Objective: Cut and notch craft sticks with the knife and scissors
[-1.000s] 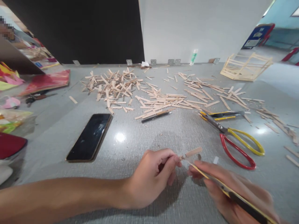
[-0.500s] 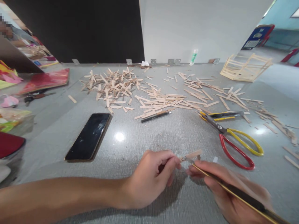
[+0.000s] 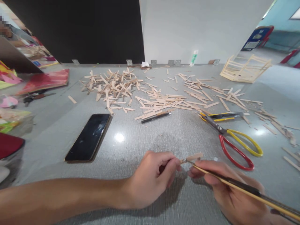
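Note:
My left hand [image 3: 156, 178] is closed in a pinch on a small wooden stick piece [image 3: 195, 156], whose free end sticks out to the right. My right hand [image 3: 231, 187] grips a slim gold-and-black tool [image 3: 246, 187], possibly a craft knife. The tool's thin metal tip meets the wood just beyond my left fingertips. Exactly how tip and wood touch is too small to tell. Both hands are low over the grey table [image 3: 131, 143]. Beyond my right hand lie scissors [image 3: 226, 131] with one red and one yellow handle loop.
A phone [image 3: 87, 137] lies at left. Piled crossed sticks [image 3: 114, 84] and loose sticks [image 3: 164, 101] spread across the back, with a black pen [image 3: 156, 117] before them. Yellow-edged pliers [image 3: 222, 117] touch the scissors. A stick frame [image 3: 246, 70] and glue tube [image 3: 194, 58] stand behind.
My right hand has turned slightly, and the tool's rear end has swung up and to the right. The left hand stays almost still, keeping its pinch.

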`<state>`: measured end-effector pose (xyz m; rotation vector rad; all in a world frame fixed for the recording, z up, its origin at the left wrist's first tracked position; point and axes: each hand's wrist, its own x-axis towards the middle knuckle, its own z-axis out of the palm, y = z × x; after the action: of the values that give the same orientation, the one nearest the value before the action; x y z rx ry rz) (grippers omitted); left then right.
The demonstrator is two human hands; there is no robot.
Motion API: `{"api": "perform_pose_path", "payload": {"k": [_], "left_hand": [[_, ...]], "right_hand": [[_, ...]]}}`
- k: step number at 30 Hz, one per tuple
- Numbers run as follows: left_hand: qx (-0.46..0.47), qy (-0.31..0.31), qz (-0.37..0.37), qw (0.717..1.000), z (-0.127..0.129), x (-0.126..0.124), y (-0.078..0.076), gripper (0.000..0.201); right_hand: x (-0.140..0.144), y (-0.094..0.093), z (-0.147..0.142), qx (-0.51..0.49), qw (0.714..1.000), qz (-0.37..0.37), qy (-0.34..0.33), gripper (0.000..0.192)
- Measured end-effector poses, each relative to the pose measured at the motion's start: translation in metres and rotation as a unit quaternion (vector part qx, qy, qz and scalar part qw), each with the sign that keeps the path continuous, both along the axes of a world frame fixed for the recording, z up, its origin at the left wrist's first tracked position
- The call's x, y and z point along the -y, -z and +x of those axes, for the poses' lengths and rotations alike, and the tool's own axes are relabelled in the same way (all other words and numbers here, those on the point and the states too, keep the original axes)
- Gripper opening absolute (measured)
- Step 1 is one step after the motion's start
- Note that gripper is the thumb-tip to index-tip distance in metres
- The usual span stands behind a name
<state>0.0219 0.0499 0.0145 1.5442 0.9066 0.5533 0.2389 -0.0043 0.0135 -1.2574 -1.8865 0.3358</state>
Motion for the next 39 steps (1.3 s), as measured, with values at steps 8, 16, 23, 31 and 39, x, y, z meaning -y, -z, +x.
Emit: {"api": "perform_pose_path", "payload": {"k": [8,16,23,31,39], "left_hand": [[-0.005,0.007,0.020,1.000,0.000,0.001,-0.002,0.036],[-0.020,0.027,0.056,0.998,-0.001,0.000,0.001,0.037],[-0.027,0.049,0.110,0.992,-0.002,-0.003,-0.001,0.037],[-0.046,0.061,0.124,0.989,-0.002,-0.002,0.000,0.042],[-0.047,0.035,0.120,0.991,0.000,-0.001,0.001,0.039]], "right_hand": [[-0.002,0.003,-0.001,-0.022,0.999,-0.017,-0.018,0.022],[-0.003,0.001,0.001,-0.012,0.999,-0.014,-0.043,0.020],[-0.005,0.002,-0.001,-0.022,0.999,-0.028,-0.033,0.026],[-0.008,0.005,-0.001,-0.046,0.994,-0.060,-0.080,0.024],[-0.004,0.011,-0.003,-0.061,0.995,-0.036,-0.064,0.018]]}}
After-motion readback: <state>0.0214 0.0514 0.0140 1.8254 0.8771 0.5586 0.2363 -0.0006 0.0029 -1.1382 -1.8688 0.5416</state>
